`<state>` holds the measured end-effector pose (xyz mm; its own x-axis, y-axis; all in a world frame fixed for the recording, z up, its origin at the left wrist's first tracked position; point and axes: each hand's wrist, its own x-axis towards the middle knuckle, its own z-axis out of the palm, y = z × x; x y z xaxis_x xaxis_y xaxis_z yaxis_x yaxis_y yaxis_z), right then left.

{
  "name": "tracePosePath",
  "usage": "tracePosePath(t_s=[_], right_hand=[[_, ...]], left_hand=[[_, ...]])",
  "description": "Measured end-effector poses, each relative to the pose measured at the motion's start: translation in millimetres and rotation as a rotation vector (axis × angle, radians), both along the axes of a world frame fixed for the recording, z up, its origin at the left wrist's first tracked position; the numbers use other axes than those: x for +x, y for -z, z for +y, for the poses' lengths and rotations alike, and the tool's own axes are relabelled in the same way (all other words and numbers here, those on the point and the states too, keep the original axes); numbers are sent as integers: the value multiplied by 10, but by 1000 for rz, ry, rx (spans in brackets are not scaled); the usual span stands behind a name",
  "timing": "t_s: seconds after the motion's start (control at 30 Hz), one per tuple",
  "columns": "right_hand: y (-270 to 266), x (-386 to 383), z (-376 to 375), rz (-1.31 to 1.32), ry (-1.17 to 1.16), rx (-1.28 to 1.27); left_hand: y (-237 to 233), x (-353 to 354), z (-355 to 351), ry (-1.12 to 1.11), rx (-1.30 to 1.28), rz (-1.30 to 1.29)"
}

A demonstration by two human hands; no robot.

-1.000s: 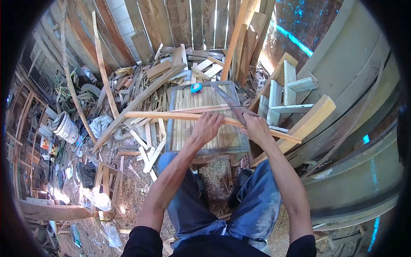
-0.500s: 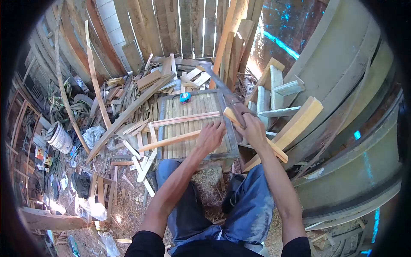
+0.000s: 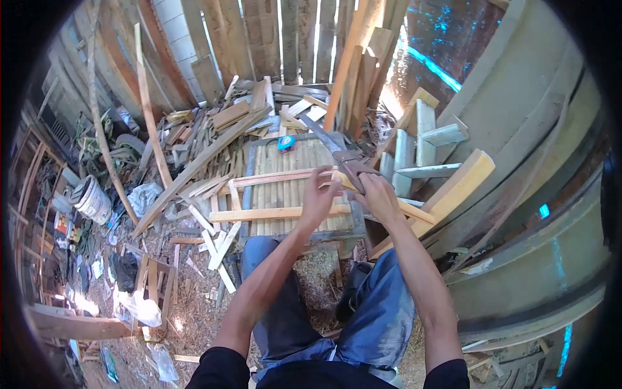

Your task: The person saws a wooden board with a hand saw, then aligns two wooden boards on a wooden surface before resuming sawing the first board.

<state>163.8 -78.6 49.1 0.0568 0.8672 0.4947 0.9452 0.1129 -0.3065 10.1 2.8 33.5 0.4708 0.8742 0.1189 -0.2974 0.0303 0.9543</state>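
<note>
My right hand (image 3: 379, 198) is closed around the brown handle of what looks like a handsaw (image 3: 325, 137), its dark blade pointing away from me. Under the same hand runs a pale wooden strip (image 3: 414, 211), which sticks out past it to the right. My left hand (image 3: 317, 198) has its fingers closed on the near-left end of that strip. Below both hands lies a slatted wooden panel (image 3: 262, 227) in a dark frame. Two more strips rest across it: an upper strip (image 3: 272, 176) and a lower strip (image 3: 259, 213). A blue tape measure (image 3: 286, 143) sits on the panel's far part.
Scrap wood (image 3: 214, 129) is heaped behind and left of the panel, with a long beam (image 3: 194, 172) leaning over it. To the right stand a pale wooden frame piece (image 3: 424, 136) and a thick plank (image 3: 453, 188). A white bucket (image 3: 92, 201) lies at the left.
My left hand has let go of the lower strip and risen to the end of the strip under my right hand. The lower strip now lies flatter across the panel.
</note>
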Motion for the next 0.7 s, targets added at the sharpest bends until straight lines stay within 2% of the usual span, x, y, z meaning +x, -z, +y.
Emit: tracePosePath(t_s=[0.23,0.33,0.43,0.5,0.53,0.6,0.63,0.7], right_hand=[[-211,-269,124,-25,-41,2],[-265,-279,164,-83,64,14],[-278,-127,115,-75,164,160],[-422,-36,44,76,451,84],[-510,-8,22,68,460,89],[-703,62,-3,214,660,148],[-810,44,-35,302,658,30],[-455,256,8,279,624,30]], left_hand=[[119,-205,239,-106,-143,-122],[52,-357,371,-179,-153,-90],[41,-625,550,-356,-115,-30],[45,-847,680,-426,-128,-32],[35,-948,735,-458,-124,-44],[25,-1125,880,-526,-166,-48],[11,-1176,962,-566,-207,-108],[38,-1327,1124,-610,-197,-129]])
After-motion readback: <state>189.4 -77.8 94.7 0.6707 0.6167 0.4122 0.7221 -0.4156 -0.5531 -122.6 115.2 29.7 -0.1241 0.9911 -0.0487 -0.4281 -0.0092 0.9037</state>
